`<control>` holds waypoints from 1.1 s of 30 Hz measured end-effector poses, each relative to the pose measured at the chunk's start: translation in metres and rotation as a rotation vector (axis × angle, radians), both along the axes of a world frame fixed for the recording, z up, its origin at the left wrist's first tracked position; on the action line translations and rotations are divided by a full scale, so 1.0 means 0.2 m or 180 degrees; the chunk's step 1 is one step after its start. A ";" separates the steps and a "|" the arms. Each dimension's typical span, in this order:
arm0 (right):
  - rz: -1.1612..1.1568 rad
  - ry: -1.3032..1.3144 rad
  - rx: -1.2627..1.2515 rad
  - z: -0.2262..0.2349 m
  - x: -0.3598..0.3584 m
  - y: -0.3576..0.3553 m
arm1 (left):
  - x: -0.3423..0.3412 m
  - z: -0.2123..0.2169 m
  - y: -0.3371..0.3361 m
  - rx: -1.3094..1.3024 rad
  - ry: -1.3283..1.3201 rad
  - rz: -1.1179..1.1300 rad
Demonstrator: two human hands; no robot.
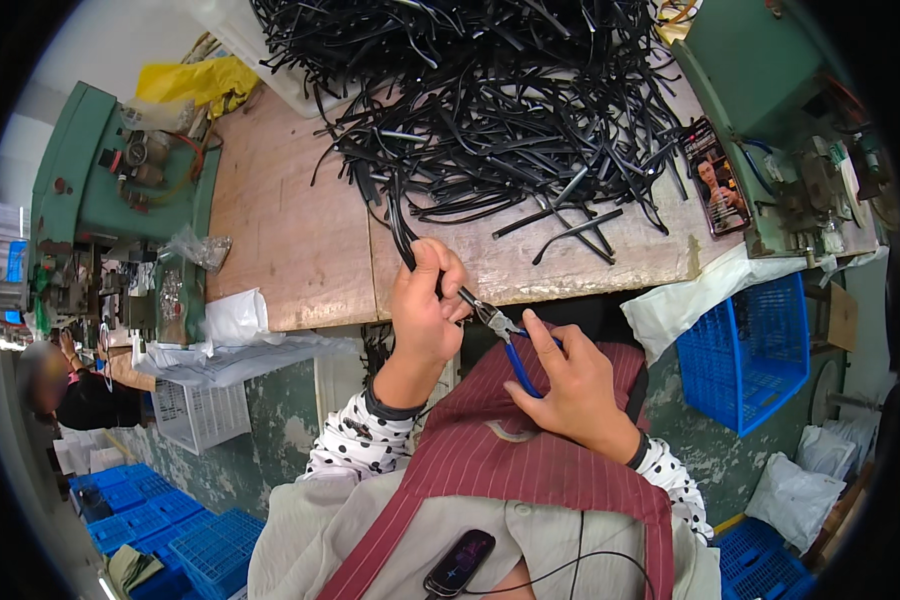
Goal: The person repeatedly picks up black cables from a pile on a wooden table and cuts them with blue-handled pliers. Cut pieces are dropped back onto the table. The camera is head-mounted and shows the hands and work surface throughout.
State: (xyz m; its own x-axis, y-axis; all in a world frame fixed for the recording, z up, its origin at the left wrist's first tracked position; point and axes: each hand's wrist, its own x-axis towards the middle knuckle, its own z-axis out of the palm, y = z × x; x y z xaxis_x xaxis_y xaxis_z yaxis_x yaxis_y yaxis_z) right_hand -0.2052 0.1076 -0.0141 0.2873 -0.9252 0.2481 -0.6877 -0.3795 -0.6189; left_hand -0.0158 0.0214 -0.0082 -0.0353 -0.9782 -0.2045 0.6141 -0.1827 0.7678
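A striped maroon apron (530, 450) lies nearest. Just above it, blue-handled pliers (505, 340) are clenched in the right hand (570, 385), their tip meeting a thin black strip (402, 235) gripped in the left hand (425, 305). The strip appears light, springy and smooth, best held close to the pliers. Beyond the grip, a tangled pile of black strips (500, 100) covers the worn wooden bench (280, 240).

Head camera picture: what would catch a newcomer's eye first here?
First, the big tangled heap of black strips covering the far part of the wooden bench. Next, at the bench's near edge, the left hand grips one black strip while the right hand works blue-handled pliers at its end. Green machines flank the bench on both sides.
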 end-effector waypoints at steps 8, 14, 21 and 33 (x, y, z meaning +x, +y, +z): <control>-0.0310 -0.0066 -0.0193 -0.02 -0.02 -0.01 | -0.09 -0.18 -0.47 -0.1869 -0.4206 0.0378; -0.0283 -0.0058 -0.0168 -0.02 -0.06 0.00 | -0.15 -0.32 -0.57 -0.1484 -0.4565 0.0672; -0.0249 -0.0016 -0.0049 -0.06 -0.08 -0.01 | 0.18 -0.38 -0.25 -0.0288 -0.2021 0.0245; 0.0090 -0.0402 0.0187 0.08 -0.01 -0.04 | 0.06 0.04 -0.08 -0.0323 0.0038 -0.0508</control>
State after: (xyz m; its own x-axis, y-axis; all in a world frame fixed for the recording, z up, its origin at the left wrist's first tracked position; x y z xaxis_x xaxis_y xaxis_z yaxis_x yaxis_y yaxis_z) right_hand -0.2077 0.0988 0.0023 0.2834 -0.9311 0.2295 -0.5924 -0.3582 -0.7216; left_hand -0.0031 0.0060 0.0000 -0.1935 -0.9756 -0.1037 0.5925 -0.2005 0.7802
